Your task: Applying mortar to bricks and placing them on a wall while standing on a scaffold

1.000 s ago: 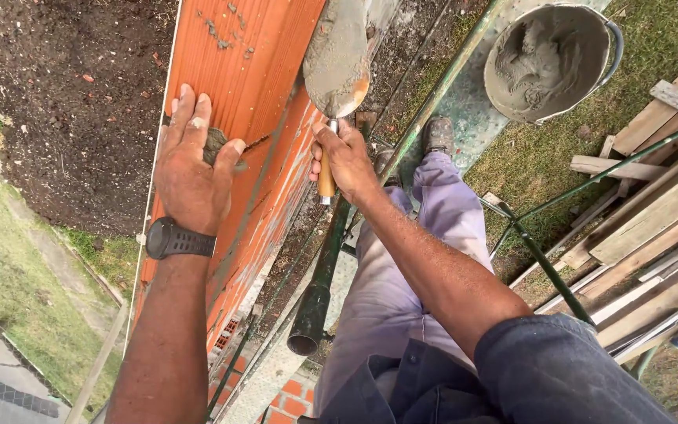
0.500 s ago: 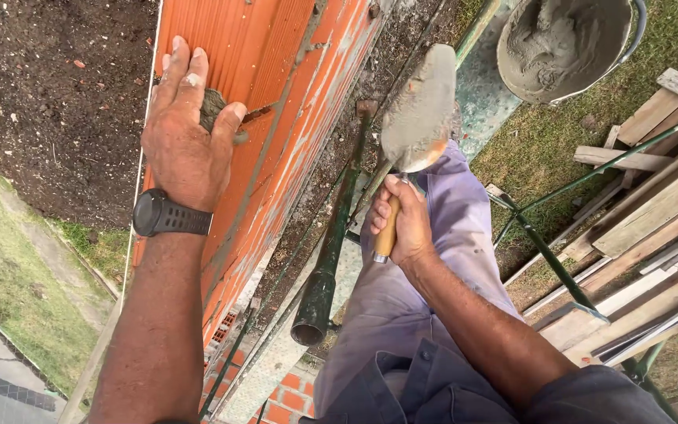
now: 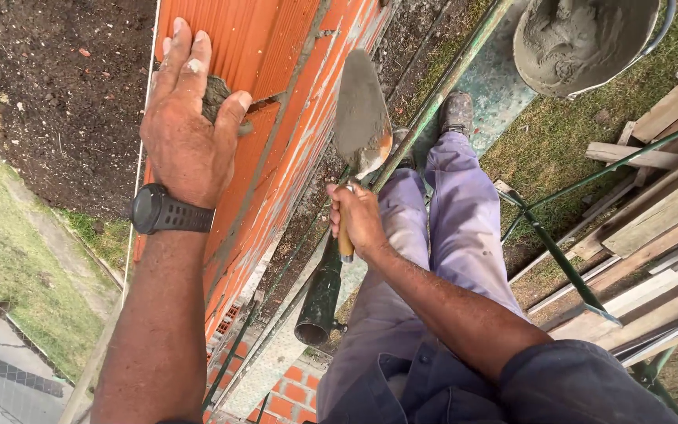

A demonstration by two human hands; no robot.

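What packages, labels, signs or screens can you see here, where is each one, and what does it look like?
Black wristwatch: strapped on the left wrist below the left hand, which rests on the orange brick wall; a rounded dark case whose face cannot be made out.
No packages, labels or signs show.
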